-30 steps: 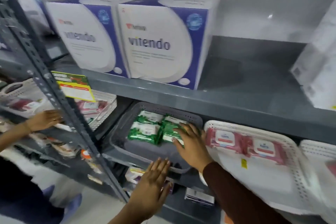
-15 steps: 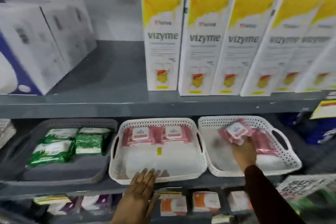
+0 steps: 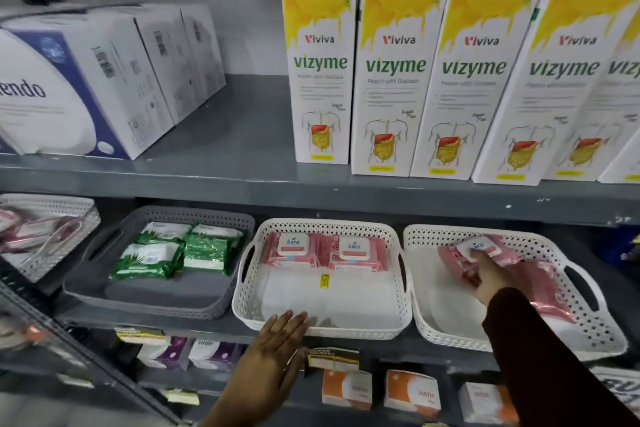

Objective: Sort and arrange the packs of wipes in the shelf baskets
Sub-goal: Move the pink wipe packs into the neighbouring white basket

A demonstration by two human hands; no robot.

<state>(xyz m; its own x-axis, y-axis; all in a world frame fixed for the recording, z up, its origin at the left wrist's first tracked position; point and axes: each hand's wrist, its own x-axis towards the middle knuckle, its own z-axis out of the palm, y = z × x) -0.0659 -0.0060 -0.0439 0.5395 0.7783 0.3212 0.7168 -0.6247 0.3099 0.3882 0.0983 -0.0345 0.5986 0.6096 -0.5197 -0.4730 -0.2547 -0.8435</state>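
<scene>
On a grey metal shelf (image 3: 311, 189), 4 baskets sit in a row beneath cartons of boxed goods. At far left, a white perforated basket (image 3: 74, 215) holds pink packs too blurred to count. Beside it, a grey basket (image 3: 162, 303) carries 4 green packs of wipes (image 3: 175, 251), grouped toward its back half. Next, the middle white basket (image 3: 322, 326) holds 2 pink packs of wipes (image 3: 323, 251) lying side by side against its rear wall, the front half bare but for a small yellow tag (image 3: 325, 280). The person's left hand (image 3: 273, 354) rests flat against this basket's front rim, fingers (image 3: 289, 321) spread and gripping nothing, apparently steadying it. To the right, the right hand (image 3: 488, 276), in a dark maroon sleeve (image 3: 540, 354), reaches into the right white basket (image 3: 519, 340) and lies on a loose heap of pink packs (image 3: 533, 270); the fingers appear extended over a tilted pack with a white label, though whether they pinch it cannot be told. The step in hand looks to be straightening this last basket, with the green and middle baskets seemingly already ordered. The next move likely calls for a firm hold on the tilted pack and laying it flat against the back wall, label up, to match its neighbours.
</scene>
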